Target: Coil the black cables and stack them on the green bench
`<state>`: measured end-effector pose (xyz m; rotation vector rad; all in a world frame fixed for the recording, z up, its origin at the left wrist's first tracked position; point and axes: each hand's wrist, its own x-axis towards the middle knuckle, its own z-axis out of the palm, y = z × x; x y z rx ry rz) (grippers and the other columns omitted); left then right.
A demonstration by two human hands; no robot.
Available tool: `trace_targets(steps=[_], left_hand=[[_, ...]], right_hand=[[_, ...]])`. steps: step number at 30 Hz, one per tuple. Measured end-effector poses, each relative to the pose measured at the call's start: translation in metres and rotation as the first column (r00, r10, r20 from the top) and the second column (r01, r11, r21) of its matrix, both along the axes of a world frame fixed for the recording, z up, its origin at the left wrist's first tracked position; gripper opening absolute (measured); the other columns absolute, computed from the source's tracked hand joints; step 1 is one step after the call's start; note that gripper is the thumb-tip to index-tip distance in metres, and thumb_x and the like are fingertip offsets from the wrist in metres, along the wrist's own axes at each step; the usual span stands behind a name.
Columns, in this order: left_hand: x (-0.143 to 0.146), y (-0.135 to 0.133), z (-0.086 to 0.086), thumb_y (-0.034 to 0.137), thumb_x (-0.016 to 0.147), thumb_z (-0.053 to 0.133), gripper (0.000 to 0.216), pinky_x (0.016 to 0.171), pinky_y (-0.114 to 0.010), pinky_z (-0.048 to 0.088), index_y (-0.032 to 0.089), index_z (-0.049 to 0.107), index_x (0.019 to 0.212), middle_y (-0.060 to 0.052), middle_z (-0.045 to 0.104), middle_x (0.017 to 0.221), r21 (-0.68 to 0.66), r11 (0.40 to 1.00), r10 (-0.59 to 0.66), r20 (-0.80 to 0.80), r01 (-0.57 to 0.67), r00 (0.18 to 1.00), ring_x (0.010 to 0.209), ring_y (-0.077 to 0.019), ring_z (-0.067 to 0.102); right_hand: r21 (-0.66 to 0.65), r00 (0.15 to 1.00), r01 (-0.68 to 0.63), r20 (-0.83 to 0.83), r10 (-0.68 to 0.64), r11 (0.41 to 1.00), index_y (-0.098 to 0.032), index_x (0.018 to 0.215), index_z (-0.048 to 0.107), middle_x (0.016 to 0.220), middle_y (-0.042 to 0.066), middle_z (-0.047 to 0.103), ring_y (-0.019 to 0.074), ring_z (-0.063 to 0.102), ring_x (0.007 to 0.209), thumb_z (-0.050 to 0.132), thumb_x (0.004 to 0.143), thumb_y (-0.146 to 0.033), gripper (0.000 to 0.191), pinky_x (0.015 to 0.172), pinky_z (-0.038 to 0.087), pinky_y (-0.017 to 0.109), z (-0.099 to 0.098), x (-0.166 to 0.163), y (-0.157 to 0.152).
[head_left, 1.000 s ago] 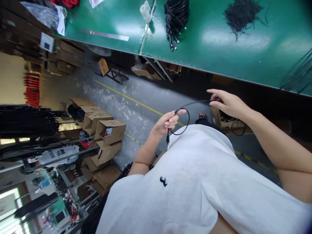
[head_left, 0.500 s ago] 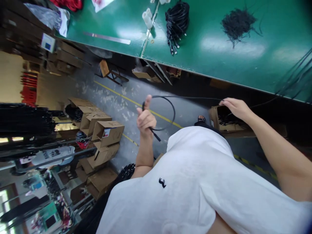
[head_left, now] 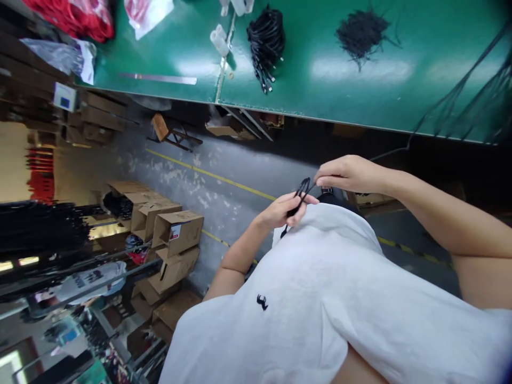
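Observation:
My left hand [head_left: 283,211], in front of my shirt, is closed around a black cable [head_left: 303,193] gathered in small loops. One cable end with a dark plug hangs below its fingers. Close beside it, to the right, my right hand [head_left: 346,173] pinches the same cable between thumb and fingers. A thin dark strand runs from behind my right wrist towards several loose black cables [head_left: 468,101] hanging over the table edge. On the green table [head_left: 304,109] lie a bundle of coiled black cables [head_left: 266,45] and a heap of short black ties [head_left: 362,33].
A metal ruler [head_left: 160,79], white plastic cylinders [head_left: 220,39] and a red bundle [head_left: 86,18] lie on the table. Below stand a wooden stool [head_left: 160,127] and open cardboard boxes [head_left: 178,229]. A person in a grey shirt [head_left: 92,281] is at the far left.
My hands have come together: the right moved left, the left moved right. The cable stretched between them is now gathered in loops at my left hand. The view has shifted slightly.

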<state>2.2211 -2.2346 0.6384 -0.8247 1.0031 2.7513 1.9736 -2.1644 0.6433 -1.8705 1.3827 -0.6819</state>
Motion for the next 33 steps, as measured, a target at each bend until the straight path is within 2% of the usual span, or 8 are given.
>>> trace_targets(steps=[3, 8, 14, 17, 22, 25, 30, 33], left_hand=[[0.001, -0.004, 0.010, 0.033, 0.102, 0.048, 0.036, 0.030, -0.015, 0.020, 0.009, 0.073, 0.097, 0.008, 0.040, 0.045, 0.112, 0.989, 0.085, 0.074, -0.093, 0.994, 0.027, -0.0015, 0.021], [0.003, -0.009, 0.017, 0.032, 0.107, 0.028, 0.054, 0.028, -0.013, 0.009, 0.010, 0.072, 0.086, 0.010, 0.023, 0.041, 0.211, 0.958, 0.142, 0.238, -0.194, 0.961, 0.027, -0.0016, 0.006], [0.021, -0.034, 0.043, 0.042, 0.107, 0.032, 0.043, 0.025, -0.014, 0.002, 0.025, 0.067, 0.125, 0.012, 0.009, 0.043, -0.040, 0.814, 0.574, 0.205, -0.579, 0.793, 0.027, -0.0051, 0.002], [0.023, -0.034, 0.051, 0.039, 0.107, 0.034, 0.041, 0.025, -0.014, 0.005, 0.027, 0.062, 0.134, 0.012, 0.015, 0.044, -0.088, 0.756, 0.653, 0.156, -0.649, 0.741, 0.028, -0.0052, 0.004], [0.045, -0.044, 0.074, 0.028, 0.110, 0.020, 0.048, 0.025, -0.015, 0.002, 0.027, 0.063, 0.131, 0.013, 0.023, 0.045, -0.069, 0.688, 0.725, 0.026, -0.723, 0.688, 0.027, -0.0041, 0.000], [0.063, -0.062, 0.087, 0.026, 0.110, 0.013, 0.053, 0.025, -0.014, 0.005, 0.028, 0.060, 0.132, 0.012, 0.037, 0.050, -0.018, 0.664, 0.748, -0.011, -0.748, 0.664, 0.026, -0.0021, 0.006], [0.054, -0.074, 0.063, 0.027, 0.110, 0.007, 0.057, 0.028, -0.011, 0.014, 0.024, 0.059, 0.134, 0.011, 0.039, 0.048, -0.013, 0.613, 0.789, -0.043, -0.790, 0.613, 0.027, -0.0019, 0.016], [0.030, -0.065, 0.034, 0.029, 0.109, 0.024, 0.044, 0.032, -0.010, 0.022, 0.019, 0.061, 0.130, 0.009, 0.048, 0.051, -0.070, 0.728, 0.686, 0.070, -0.682, 0.724, 0.031, -0.0010, 0.030]], right_hand=[[0.050, 0.995, -0.026, 0.094, 0.021, 0.998, -0.024, 0.094, 0.074, 0.078, 0.001, 0.071, 0.0148, 0.060, 0.068, 0.042, 0.098, -0.055, 0.045, 0.064, 0.037, 0.027, -0.005, 0.004, -0.007], [0.053, 0.991, 0.014, 0.129, -0.021, 0.998, -0.024, 0.093, 0.074, 0.082, 0.001, 0.073, 0.0162, 0.063, 0.073, 0.045, 0.096, -0.055, 0.043, 0.068, 0.040, 0.028, -0.010, 0.016, -0.015], [-0.022, 0.904, 0.416, -0.096, -0.416, 0.909, -0.018, 0.096, 0.074, 0.104, 0.014, 0.074, 0.0264, 0.065, 0.095, 0.036, 0.094, -0.058, 0.055, 0.084, 0.045, 0.039, -0.114, -0.070, 0.016], [0.001, 0.854, 0.468, -0.259, -0.451, 0.884, -0.015, 0.092, 0.074, 0.102, 0.022, 0.074, 0.0323, 0.066, 0.090, 0.035, 0.093, -0.053, 0.055, 0.083, 0.045, 0.046, -0.146, -0.094, 0.060], [0.193, 0.954, 0.300, -0.090, -0.287, 0.934, -0.035, 0.095, 0.074, 0.102, 0.007, 0.077, 0.0337, 0.070, 0.092, 0.038, 0.096, -0.051, 0.039, 0.079, 0.052, 0.048, -0.120, -0.028, 0.143], [0.261, 0.932, 0.331, 0.062, -0.358, 0.907, -0.044, 0.102, 0.072, 0.108, 0.001, 0.076, 0.0345, 0.071, 0.095, 0.040, 0.095, -0.054, 0.034, 0.076, 0.055, 0.049, -0.116, -0.002, 0.163], [0.070, 0.903, 0.356, -0.285, -0.323, 0.932, -0.024, 0.089, 0.076, 0.093, 0.015, 0.077, 0.0358, 0.071, 0.082, 0.036, 0.098, -0.045, 0.047, 0.075, 0.048, 0.051, -0.113, -0.024, 0.128], [-0.023, 0.948, 0.134, -0.288, -0.135, 0.991, -0.022, 0.094, 0.076, 0.086, 0.009, 0.076, 0.0269, 0.069, 0.076, 0.037, 0.100, -0.044, 0.045, 0.073, 0.042, 0.042, -0.069, -0.025, 0.093]])
